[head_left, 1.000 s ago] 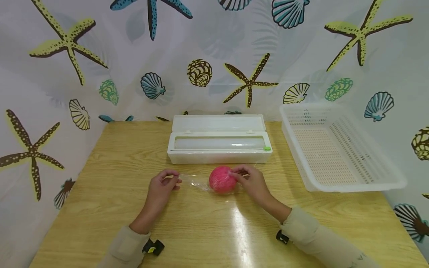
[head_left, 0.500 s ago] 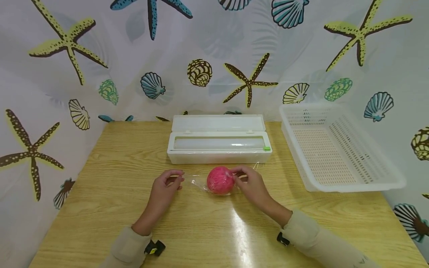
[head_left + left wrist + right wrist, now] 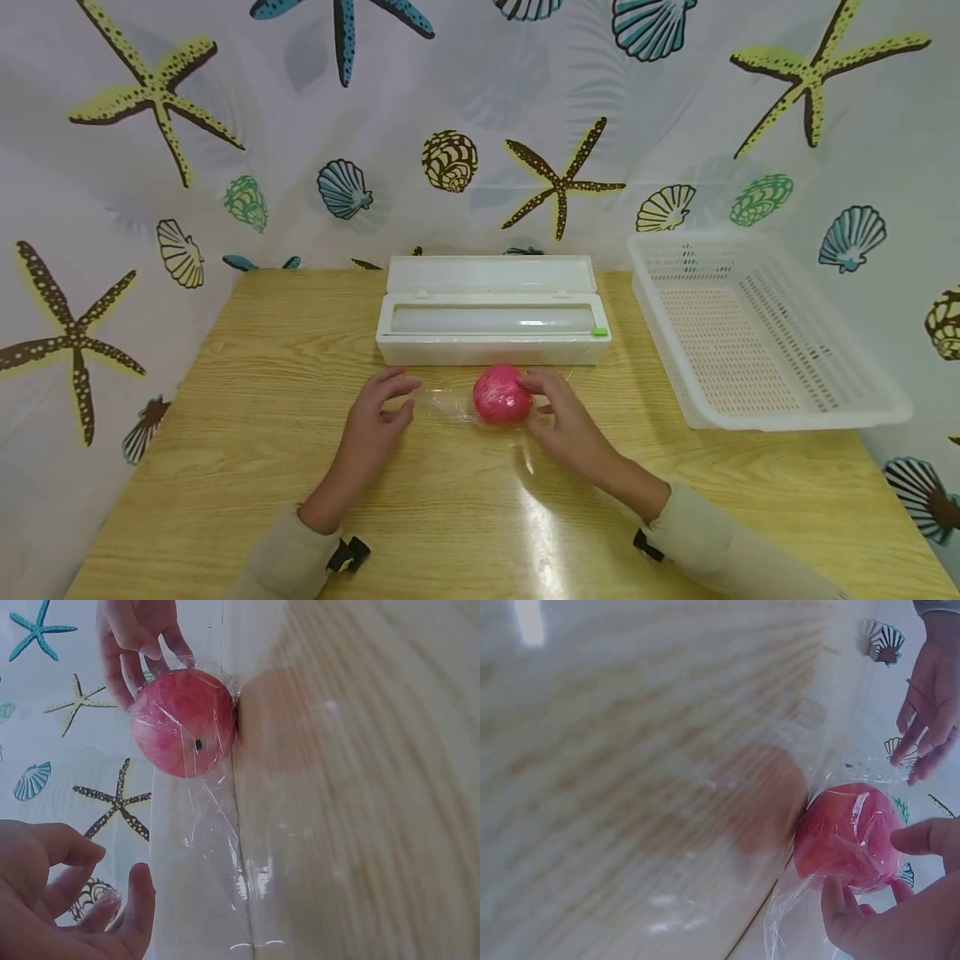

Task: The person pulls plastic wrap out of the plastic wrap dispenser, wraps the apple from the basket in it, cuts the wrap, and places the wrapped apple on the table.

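A pinkish-red apple [image 3: 501, 395] wrapped in clear cling film [image 3: 225, 859] lies on the table near the middle. The film trails off toward my left hand [image 3: 378, 411]. That hand hovers to the left of the apple, its fingers curved and parted, holding nothing; a gap shows between thumb and forefinger in the left wrist view. My right hand [image 3: 566, 423] holds the apple at its right side, with fingertips [image 3: 904, 838] on the film-covered skin. Part of the apple's right end is hidden behind those fingers.
Behind the apple stands a white cling-film dispenser [image 3: 493, 350], lid raised, with a roll inside and a green slider [image 3: 599, 332] at the right. A white perforated basket [image 3: 810, 422] stands at the right. A patterned cloth [image 3: 465, 92] hangs behind the wooden table [image 3: 247, 417].
My left thumb and fingers have parted from the film's end. My right fingers have left their pinch on the film and spread along the apple, which has shifted slightly backward.
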Tool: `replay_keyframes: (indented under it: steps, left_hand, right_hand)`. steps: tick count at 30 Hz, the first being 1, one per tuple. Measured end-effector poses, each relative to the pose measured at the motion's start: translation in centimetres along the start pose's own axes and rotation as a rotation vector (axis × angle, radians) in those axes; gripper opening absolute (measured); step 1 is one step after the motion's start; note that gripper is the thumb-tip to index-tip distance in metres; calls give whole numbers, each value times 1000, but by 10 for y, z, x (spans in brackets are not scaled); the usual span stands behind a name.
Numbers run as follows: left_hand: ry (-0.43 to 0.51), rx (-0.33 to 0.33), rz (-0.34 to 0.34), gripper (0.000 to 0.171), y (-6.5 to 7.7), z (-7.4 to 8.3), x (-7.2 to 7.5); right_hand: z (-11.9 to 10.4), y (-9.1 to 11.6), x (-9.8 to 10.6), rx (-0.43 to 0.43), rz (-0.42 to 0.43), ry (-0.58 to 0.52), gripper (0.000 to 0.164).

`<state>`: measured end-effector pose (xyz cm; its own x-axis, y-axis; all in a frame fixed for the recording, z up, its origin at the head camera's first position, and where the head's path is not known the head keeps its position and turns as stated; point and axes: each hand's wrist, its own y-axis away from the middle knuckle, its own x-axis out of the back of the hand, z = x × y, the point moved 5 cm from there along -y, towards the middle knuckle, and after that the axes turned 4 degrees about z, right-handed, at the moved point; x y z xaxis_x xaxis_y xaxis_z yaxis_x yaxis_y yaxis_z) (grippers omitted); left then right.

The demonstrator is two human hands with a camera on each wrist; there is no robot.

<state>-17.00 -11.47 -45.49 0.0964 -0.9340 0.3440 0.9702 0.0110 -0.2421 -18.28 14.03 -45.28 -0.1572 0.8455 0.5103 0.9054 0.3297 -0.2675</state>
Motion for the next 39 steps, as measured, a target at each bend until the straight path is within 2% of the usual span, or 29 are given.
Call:
replay_keyframes:
  steps: [5, 7, 12, 17, 21, 28, 32, 39]
  left_hand:
    - [-271, -238, -32, 25, 4, 23, -13]
    - [-352, -319, -46, 27, 5, 31, -20]
    - [-418, -431, -131, 40, 4, 36, -39]
    - [-401, -423, -242, 59, -1, 27, -58]
    - [-389, -385, -285, 68, -8, 23, -69]
    - [-387, -338, -311, 67, -18, 20, -83]
    - [-381, -336, -315, 68, -20, 20, -87]
    - [-433, -296, -314, 74, -23, 19, -92]
  right_hand:
    - [-1, 3, -4, 54, -50, 154, 58]
    - [-2, 4, -5, 82, -61, 222, 61]
    - [-7, 4, -9, 187, -63, 358, 68]
    - [-9, 3, -11, 242, -33, 375, 73]
    - [-10, 0, -12, 258, -35, 407, 75]
    - [-14, -5, -17, 324, -27, 514, 76]
    - [-12, -6, -20, 347, -23, 563, 71]
    - [-9, -10, -25, 382, 7, 634, 63]
